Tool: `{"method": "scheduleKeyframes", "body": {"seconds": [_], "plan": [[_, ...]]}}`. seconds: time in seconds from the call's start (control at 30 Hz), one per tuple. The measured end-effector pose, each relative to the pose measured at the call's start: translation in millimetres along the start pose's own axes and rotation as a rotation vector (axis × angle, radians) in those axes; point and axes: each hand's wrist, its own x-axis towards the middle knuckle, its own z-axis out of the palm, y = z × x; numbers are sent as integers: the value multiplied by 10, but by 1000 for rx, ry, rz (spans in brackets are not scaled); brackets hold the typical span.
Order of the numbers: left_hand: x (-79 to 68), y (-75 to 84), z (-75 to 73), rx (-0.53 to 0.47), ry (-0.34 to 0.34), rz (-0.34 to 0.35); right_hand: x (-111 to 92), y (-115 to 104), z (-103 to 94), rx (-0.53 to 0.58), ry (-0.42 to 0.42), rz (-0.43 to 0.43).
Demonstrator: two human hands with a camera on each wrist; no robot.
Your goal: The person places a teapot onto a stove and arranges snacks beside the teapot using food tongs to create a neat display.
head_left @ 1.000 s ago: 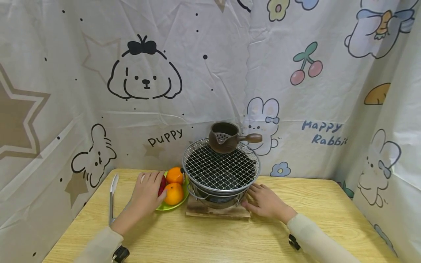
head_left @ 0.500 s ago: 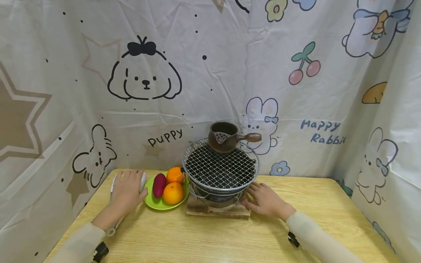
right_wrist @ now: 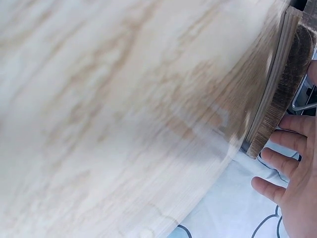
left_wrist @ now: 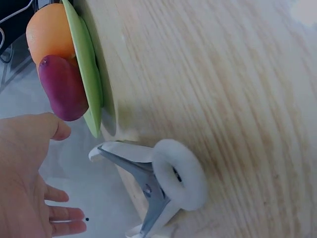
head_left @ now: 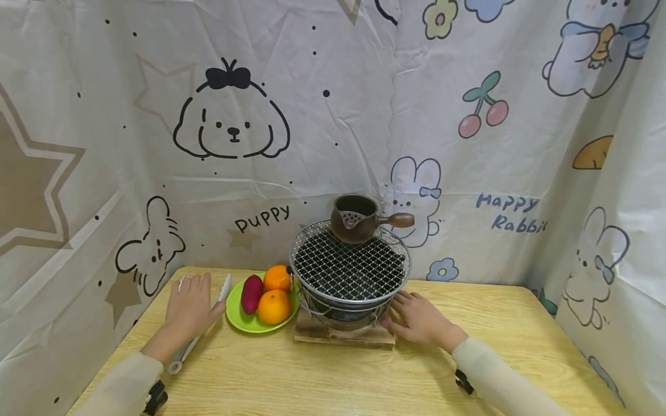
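Observation:
My left hand [head_left: 188, 306] hovers over a pair of metal tongs [head_left: 227, 287] with pale tips, at the left of the table. Its fingers are loosely extended and grip nothing; in the left wrist view the spread tongs [left_wrist: 148, 186] lie apart from the hand [left_wrist: 20, 168]. Just right of it, a purple-red sweet potato [head_left: 252, 293] and two orange fruits [head_left: 274, 307] lie on a green plate [head_left: 238, 322]. My right hand [head_left: 421, 319] is beside the round grill [head_left: 348, 268] and its wooden board [head_left: 343, 338]. Its fingers [right_wrist: 280, 163] are spread near the board's edge; contact is unclear.
A brown side-handled pot [head_left: 355, 222] stands on the back of the grill's wire mesh. Behind the wooden table [head_left: 333, 381] hangs a printed curtain [head_left: 333, 115], which also closes off both sides.
My left hand has moved left from beside the sweet potato on the plate to above the tongs, uncovering the sweet potato. The right hand stays beside the grill.

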Motion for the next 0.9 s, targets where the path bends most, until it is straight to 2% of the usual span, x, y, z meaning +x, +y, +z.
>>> {"method": "scheduleKeyframes", "body": {"seconds": [0.2, 0.4, 0.73, 0.9], "plan": [[-26, 4, 21, -6, -72, -64, -11, 16, 10, 14, -4, 13], [-69, -33, 31, -24, -159, -120, -16, 33, 49, 36, 39, 5], [-167, -64, 72, -72, -162, -162, -28, 22, 71, 51, 45, 24], [-205, -75, 133, -61, -172, -172, -32, 14, 57, 57, 40, 30]]}}
